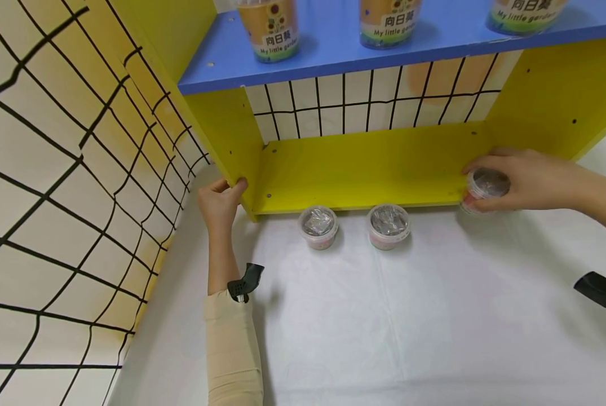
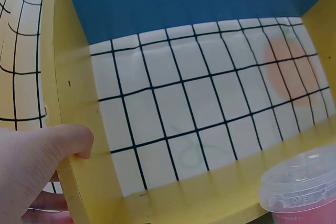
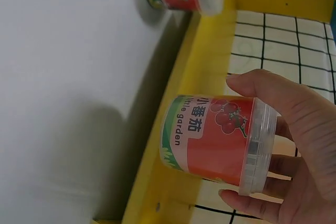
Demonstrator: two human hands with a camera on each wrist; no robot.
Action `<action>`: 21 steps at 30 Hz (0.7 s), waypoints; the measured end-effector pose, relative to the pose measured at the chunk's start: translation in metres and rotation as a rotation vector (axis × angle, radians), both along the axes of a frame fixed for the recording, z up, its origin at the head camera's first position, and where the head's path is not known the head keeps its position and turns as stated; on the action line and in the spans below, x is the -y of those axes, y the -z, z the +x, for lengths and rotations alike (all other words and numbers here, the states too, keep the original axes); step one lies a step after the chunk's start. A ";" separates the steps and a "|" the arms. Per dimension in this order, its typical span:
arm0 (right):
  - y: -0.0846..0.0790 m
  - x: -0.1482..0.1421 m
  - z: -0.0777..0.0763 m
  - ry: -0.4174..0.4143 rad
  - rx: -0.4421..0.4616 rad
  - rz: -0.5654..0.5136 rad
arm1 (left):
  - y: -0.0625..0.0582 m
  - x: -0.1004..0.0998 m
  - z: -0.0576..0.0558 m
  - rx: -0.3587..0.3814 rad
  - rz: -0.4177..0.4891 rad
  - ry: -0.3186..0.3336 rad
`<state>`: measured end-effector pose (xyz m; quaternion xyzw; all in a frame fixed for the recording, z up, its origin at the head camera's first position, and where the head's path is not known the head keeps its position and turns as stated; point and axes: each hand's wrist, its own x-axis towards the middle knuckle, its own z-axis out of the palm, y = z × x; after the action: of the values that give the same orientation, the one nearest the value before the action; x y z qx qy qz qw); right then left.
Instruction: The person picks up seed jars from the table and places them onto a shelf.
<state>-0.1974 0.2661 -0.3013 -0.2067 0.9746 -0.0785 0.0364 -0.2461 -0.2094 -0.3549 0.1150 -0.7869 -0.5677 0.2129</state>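
Note:
My right hand (image 1: pixel 536 179) grips a clear-lidded plastic cup (image 3: pixel 210 137) by its lid end, at the right front edge of the lower yellow shelf board (image 1: pixel 363 169). Its label is red with printed tomatoes and the words "little garden". On the left, my left hand (image 1: pixel 219 206) pinches the front edge of the yellow side panel (image 2: pixel 79 182), thumb on the inner face and fingers on the outer one. Two similar lidded cups stand on the white table just before the board: a left cup (image 1: pixel 319 227) and a middle cup (image 1: pixel 389 226).
Above, a blue shelf board (image 1: pixel 328 62) carries a row of orange sunflower-label cups (image 1: pixel 390 22). A black wire grid (image 1: pixel 79 163) runs along the left side. Gridded white backing (image 2: pixel 173 98) shows behind the shelf. The white tablecloth (image 1: pixel 374 327) spreads in front.

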 end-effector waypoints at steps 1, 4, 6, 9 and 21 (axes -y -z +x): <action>-0.002 -0.001 -0.002 0.002 -0.001 0.006 | 0.000 0.000 0.000 0.000 0.000 0.000; -0.005 -0.004 -0.008 0.003 -0.008 0.025 | 0.000 0.000 0.000 -0.002 0.000 0.000; -0.007 -0.005 -0.011 -0.001 -0.014 0.033 | 0.000 0.001 0.000 -0.004 0.002 0.000; -0.008 -0.007 -0.016 -0.009 -0.018 0.037 | 0.000 0.001 0.000 -0.003 0.007 -0.001; -0.004 -0.015 -0.035 -0.064 -0.015 0.004 | 0.000 0.001 0.000 -0.018 0.026 0.007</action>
<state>-0.2326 0.2807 -0.2969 -0.2384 0.9678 -0.0736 0.0318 -0.2465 -0.2104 -0.3548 0.1097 -0.7777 -0.5798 0.2166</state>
